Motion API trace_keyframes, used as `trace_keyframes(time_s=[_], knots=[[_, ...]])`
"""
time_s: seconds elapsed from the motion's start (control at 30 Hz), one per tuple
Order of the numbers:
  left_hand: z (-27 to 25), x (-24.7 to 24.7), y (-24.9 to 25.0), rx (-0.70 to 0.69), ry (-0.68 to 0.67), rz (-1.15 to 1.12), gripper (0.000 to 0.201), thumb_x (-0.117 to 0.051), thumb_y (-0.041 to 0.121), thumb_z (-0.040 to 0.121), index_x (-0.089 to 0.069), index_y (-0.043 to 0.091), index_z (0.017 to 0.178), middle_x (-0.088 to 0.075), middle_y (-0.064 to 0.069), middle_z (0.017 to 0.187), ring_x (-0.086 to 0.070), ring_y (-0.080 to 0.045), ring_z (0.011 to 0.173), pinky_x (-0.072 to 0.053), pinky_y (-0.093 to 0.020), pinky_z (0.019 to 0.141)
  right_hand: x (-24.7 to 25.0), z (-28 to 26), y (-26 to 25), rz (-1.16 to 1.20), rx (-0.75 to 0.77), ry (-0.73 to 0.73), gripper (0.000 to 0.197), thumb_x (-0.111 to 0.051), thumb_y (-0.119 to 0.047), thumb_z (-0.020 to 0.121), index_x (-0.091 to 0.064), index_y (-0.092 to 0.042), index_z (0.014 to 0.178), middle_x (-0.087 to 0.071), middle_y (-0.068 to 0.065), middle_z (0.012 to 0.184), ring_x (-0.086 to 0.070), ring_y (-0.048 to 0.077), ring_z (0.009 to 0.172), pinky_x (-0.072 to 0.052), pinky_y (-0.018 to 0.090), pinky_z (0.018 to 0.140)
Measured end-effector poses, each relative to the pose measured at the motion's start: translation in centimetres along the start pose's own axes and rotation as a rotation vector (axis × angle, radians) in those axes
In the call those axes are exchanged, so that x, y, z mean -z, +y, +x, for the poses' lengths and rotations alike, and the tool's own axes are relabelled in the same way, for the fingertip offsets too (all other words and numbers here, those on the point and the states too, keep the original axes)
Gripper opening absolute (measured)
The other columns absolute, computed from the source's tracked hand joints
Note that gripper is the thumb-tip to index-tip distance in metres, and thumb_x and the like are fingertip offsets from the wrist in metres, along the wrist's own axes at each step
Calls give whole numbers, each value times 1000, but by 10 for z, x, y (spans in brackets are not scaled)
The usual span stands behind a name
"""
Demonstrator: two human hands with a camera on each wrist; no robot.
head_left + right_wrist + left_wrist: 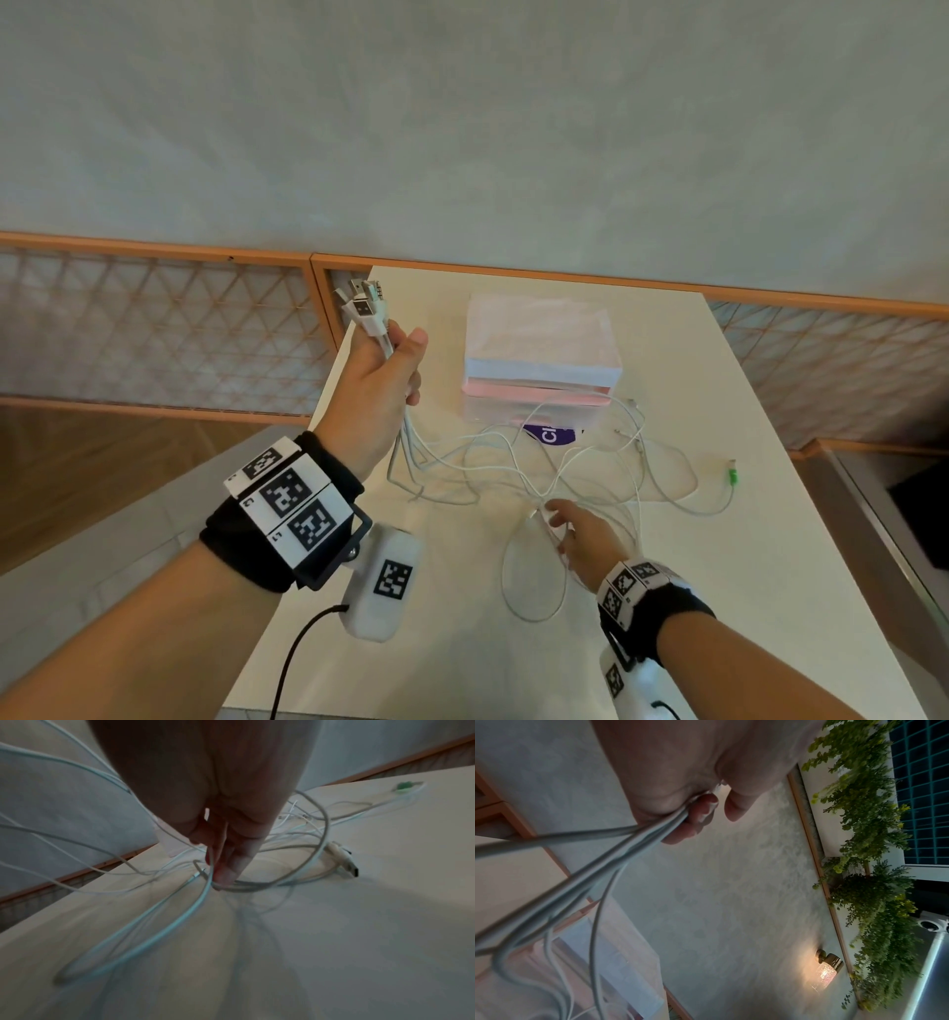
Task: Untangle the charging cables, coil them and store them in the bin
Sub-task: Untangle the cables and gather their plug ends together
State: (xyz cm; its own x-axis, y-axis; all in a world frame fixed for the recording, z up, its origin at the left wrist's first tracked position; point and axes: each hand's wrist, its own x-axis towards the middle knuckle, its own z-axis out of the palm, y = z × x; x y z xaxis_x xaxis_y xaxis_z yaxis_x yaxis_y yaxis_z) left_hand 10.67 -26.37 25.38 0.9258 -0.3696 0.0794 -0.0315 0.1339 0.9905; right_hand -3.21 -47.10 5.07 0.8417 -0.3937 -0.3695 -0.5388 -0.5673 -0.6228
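The charging cables (518, 462) sprawl tangled over the white table (744, 591), in front of the translucent bin (539, 360) at 12 o'clock. To untangle well, I judge one strand should be traced and drawn free slowly while the gathered ends stay high. The left hand (375, 390) at 10 o'clock clenches the bundled plug ends (365, 303), which stick out above its curled fingers. The right hand (580, 534) at 5 o'clock reaches down, fingertips (226, 876) narrowly hooked on one loop at the knot.
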Motion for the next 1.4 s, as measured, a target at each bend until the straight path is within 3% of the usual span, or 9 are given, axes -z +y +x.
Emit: trace_keyframes(time_s=[0.13,0.4,0.53,0.63,0.73,0.83,1.0,1.1,1.4], knots=[[-1,1,-1,7,-3,20,20,-43,12,97,-35,21,81,-31,4,67,-33,-5,47,-33,-25,56,2,1,5,-18,-27,12,66,-37,11,80,-34,-27,134,-51,-1,107,-57,18,82,-43,22,64],[-1,1,-3,24,-1,28,21,-43,11,97,-35,21,80,-29,3,68,-32,-5,47,-32,-25,56,19,-5,19,-170,9,194,32,-50,-6,82,-39,-16,110,-58,3,82,-55,18,70,-50,33,68],[2,4,-5,29,1,31,20,-44,11,96,-36,21,81,-30,4,70,-33,-5,46,-33,-25,56,29,-14,23,-93,27,133,61,-59,-19,82,-28,-34,132,-62,-8,79,-58,7,67,-44,21,64],[4,5,-6,34,4,25,20,-44,11,96,-36,21,80,-30,4,69,-32,-5,47,-33,-26,56,44,-13,27,-238,-1,222,31,-56,-28,85,-54,-31,116,-60,-7,69,-61,17,68,-46,28,64],[6,4,-7,36,4,23,21,-44,11,96,-35,21,80,-30,4,69,-32,-5,47,-32,-26,56,57,-9,38,-385,65,377,12,-64,-21,81,-69,-20,92,-51,0,81,-62,29,82,-47,32,66],[7,2,-8,36,3,43,21,-44,12,96,-35,22,80,-31,4,66,-33,-5,47,-33,-26,57,61,-1,47,-274,-2,343,29,-60,-17,85,-58,-14,114,-58,10,105,-57,33,96,-47,38,84],[9,0,-7,24,-5,48,23,-44,11,96,-35,22,79,-30,5,65,-32,-6,46,-33,-26,56,55,15,45,114,-209,190,19,-41,-13,94,-57,-16,101,-63,0,50,-58,17,44,-48,29,55],[8,-1,-8,13,-15,71,22,-43,11,96,-35,22,79,-31,4,66,-32,-6,47,-34,-26,56,40,13,30,53,-215,4,6,-62,-22,85,-58,-18,87,-63,2,57,-53,8,31,-43,20,41],[3,-6,-14,39,-31,58,20,-43,13,97,-38,22,80,-32,6,65,-32,-7,47,-33,-28,57,-4,22,16,-713,-99,-178,31,-53,-27,88,-59,-13,116,-46,10,121,-50,31,113,-45,39,97]])
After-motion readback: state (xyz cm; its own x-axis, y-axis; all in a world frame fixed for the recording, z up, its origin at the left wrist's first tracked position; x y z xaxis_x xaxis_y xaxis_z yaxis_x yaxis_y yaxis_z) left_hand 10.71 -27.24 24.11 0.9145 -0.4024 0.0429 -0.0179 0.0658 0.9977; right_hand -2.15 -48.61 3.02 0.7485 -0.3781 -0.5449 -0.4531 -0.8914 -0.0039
